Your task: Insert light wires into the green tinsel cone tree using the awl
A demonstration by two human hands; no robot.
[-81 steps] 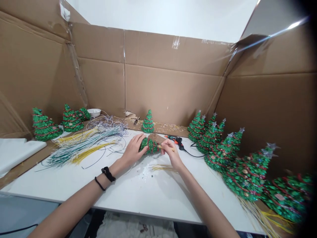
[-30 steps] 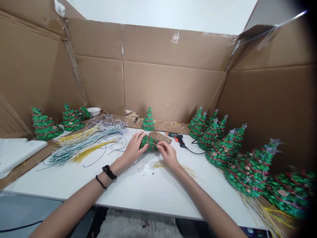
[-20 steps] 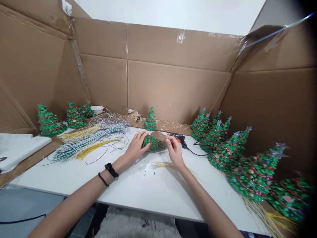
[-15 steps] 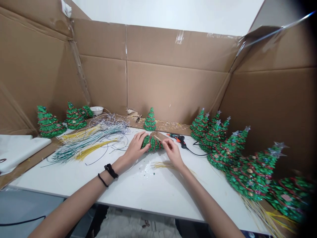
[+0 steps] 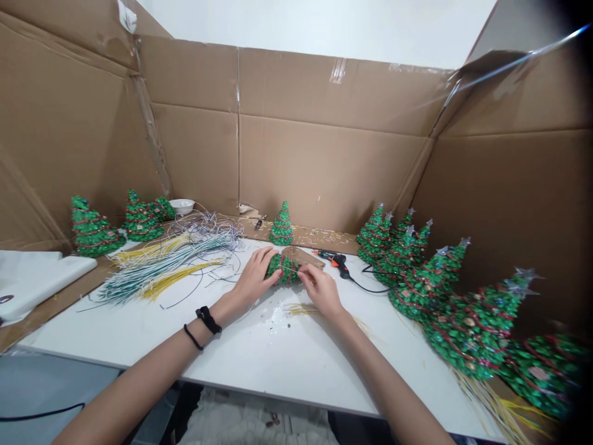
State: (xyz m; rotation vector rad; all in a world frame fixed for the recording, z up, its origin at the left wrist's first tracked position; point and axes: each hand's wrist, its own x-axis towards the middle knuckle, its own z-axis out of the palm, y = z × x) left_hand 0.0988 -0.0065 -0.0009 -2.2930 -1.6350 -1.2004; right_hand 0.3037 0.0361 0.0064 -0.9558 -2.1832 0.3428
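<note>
Two hands grip a green beaded Christmas tree (image 5: 283, 269) on its side over the white table (image 5: 259, 371): the left hand (image 5: 252, 279) curls its fingers around it, the right hand (image 5: 322, 290) pinches a thin strand (image 5: 291, 267), near a hot glue gun (image 5: 337, 262).

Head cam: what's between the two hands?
A green tinsel cone tree, held on its side by the left hand and right hand; shows in the head view.

The only camera rides on the person's head, facing forward and tipped down; it looks out over the forearms (image 5: 139, 386) from close behind the left hand (image 5: 252, 278) and right hand (image 5: 322, 292); its wide view takes in the bench (image 5: 259, 364) and the cardboard walls (image 5: 324, 167) beyond.
</note>
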